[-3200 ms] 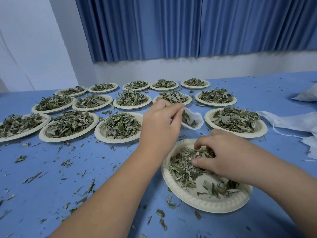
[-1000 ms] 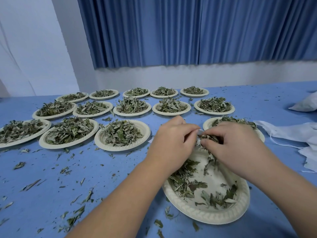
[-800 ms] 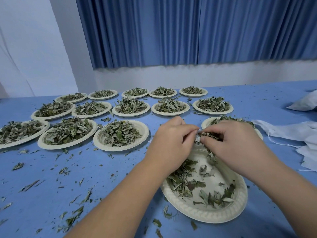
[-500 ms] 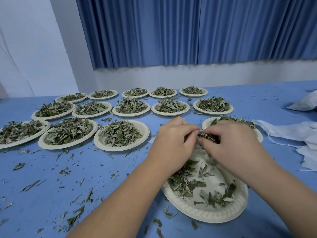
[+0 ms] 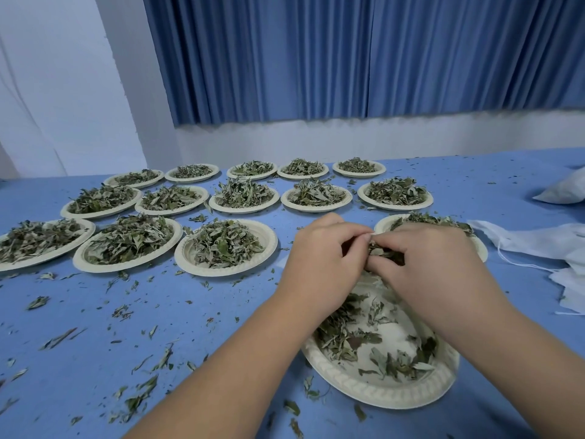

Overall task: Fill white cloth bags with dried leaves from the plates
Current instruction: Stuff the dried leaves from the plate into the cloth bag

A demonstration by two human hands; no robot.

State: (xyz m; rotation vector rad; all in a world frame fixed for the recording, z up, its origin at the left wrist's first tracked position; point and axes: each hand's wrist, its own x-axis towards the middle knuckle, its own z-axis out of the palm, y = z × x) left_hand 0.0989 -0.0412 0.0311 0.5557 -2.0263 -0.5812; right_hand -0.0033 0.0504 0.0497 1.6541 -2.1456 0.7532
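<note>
Above the near plate's (image 5: 376, 392) far rim your left hand (image 5: 319, 264) pinches the mostly hidden white bag (image 5: 375, 239), your right hand (image 5: 433, 270) pinches dried leaves (image 5: 384, 255); the leaf-strewn tabletop (image 5: 177, 315) lies open leftward.

Head-worn camera looks forward and down, close over the table (image 5: 240, 293).

My left hand (image 5: 319, 264) pinches the cloth bag (image 5: 374, 239), nearly all hidden between it and my right hand (image 5: 437, 270); only a white sliver shows. The dried leaves (image 5: 384, 255) in my right fingers are mostly covered. The far plate (image 5: 383, 224) is half hidden behind my right hand. The leftmost plate (image 5: 85, 231) and the pile of white bags (image 5: 538, 242) are cut by the frame edges.
</note>
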